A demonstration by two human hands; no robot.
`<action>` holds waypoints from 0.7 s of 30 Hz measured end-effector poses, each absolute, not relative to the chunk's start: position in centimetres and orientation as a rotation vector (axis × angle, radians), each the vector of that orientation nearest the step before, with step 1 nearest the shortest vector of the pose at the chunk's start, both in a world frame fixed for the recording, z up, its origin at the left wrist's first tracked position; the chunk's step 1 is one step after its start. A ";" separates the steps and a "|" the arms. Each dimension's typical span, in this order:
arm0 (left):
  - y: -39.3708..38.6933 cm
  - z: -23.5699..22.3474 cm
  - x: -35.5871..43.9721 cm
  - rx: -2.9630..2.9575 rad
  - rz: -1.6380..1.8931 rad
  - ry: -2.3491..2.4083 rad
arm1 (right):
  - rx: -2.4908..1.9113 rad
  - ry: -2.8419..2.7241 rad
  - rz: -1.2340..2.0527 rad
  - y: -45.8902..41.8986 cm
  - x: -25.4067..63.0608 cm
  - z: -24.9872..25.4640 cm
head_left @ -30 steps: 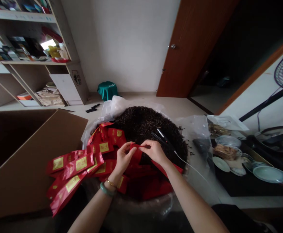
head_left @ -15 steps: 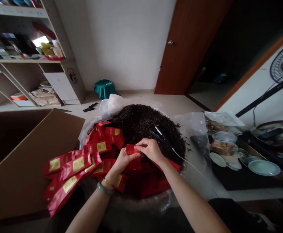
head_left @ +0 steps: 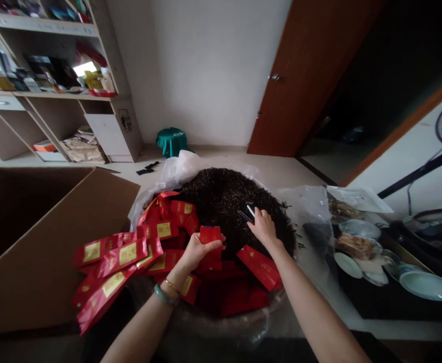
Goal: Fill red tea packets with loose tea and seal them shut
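Note:
My left hand (head_left: pixel 196 253) is closed around a small red foil packet (head_left: pixel 210 234), its top edge standing up above my thumb. To its right, my right hand (head_left: pixel 265 229) has its fingers round a slim black hair straightener (head_left: pixel 245 216) with one white strip, which lies over the dark loose tea leaves (head_left: pixel 221 194). Its two arms stand apart at the tip; my hand hides the rest. Filled red packets (head_left: pixel 126 254) with gold labels are heaped to the left of my left hand. Flat red packets (head_left: pixel 259 267) lie in front of my right wrist.
Clear plastic sheeting (head_left: pixel 175 169) lines the round tea container. An open cardboard box (head_left: pixel 118 201) stands at the left. At the right are a pale dish (head_left: pixel 427 282) and bags on a dark surface. A teal-covered stool (head_left: pixel 171 142) stands by the wall.
My right hand has left the red packet and moved up and right onto the hair straightener. My left hand still holds the packet. The view has shifted slightly.

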State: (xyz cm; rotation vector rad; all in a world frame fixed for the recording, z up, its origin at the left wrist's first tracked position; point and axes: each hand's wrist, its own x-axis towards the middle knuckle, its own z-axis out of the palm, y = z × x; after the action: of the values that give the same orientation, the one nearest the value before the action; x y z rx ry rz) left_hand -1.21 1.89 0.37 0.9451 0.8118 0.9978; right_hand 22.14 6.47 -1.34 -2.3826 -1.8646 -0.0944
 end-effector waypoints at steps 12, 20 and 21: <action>1.9 -0.1 -1.2 0.963 0.958 0.798 | -1.667 -1.880 0.656 4.5 22.7 2.4; 2.0 -1.0 -1.4 1.112 1.005 0.731 | -1.451 -2.128 0.902 1.9 16.1 7.5; 2.0 -1.1 -1.4 1.113 1.011 0.727 | -1.455 -2.141 0.875 1.9 15.7 7.7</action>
State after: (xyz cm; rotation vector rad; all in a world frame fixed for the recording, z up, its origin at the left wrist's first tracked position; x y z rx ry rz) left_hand -1.38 2.01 -1.10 1.1131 0.7274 1.0108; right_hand 15.66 1.90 7.66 -1.4548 -2.1412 0.8749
